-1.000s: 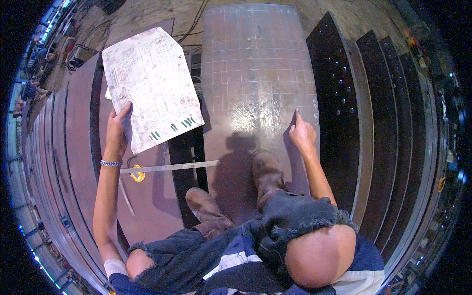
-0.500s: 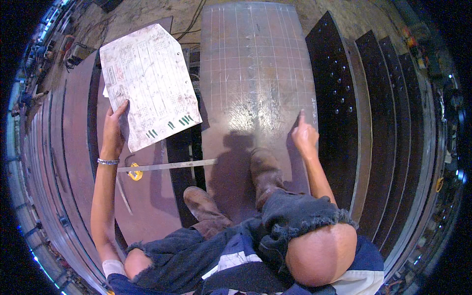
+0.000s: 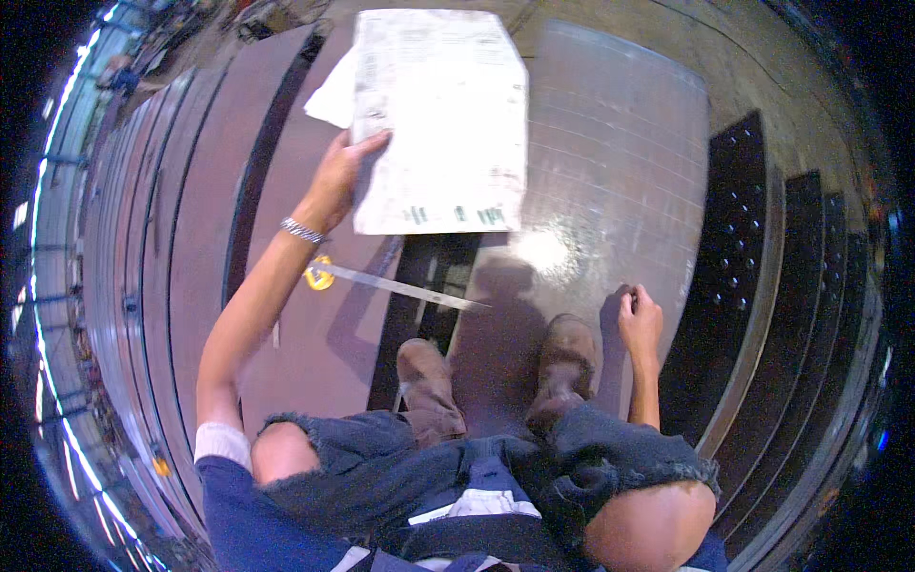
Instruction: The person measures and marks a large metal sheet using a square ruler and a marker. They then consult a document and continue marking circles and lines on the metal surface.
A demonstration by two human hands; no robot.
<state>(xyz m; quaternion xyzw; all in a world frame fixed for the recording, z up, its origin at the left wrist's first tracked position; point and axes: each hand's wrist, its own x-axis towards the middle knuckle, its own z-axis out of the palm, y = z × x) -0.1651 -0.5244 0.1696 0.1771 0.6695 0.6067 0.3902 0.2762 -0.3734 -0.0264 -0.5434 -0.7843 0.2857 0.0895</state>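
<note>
My left hand point(image 3: 338, 178) grips a stained, printed paper sheet point(image 3: 443, 124) with green marks along its lower edge, thumb on the front. Another white paper point(image 3: 332, 93) sticks out behind its left side. The sheet covers part of a steel plate point(image 3: 620, 124) scribed with a grid of pale lines. Over that plate's near right part is my right hand point(image 3: 641, 322), fingers curled in; whatever they may hold is hidden, and I cannot tell whether it touches the steel. A flat metal strip point(image 3: 400, 288) bridges the dark gap to the left plate point(image 3: 329, 224), beside a yellow object point(image 3: 319, 274).
My boots point(image 3: 569, 355) rest at the near end of the marked plate. To the right stand dark plates with rows of holes point(image 3: 734, 229). More long steel plates point(image 3: 205, 191) lie side by side at the left, with dark gaps between them.
The view has shifted, so the plates sit farther right. The sheet now overlaps the marked plate. My right hand has drawn back toward me, its pointing index finger now curled in.
</note>
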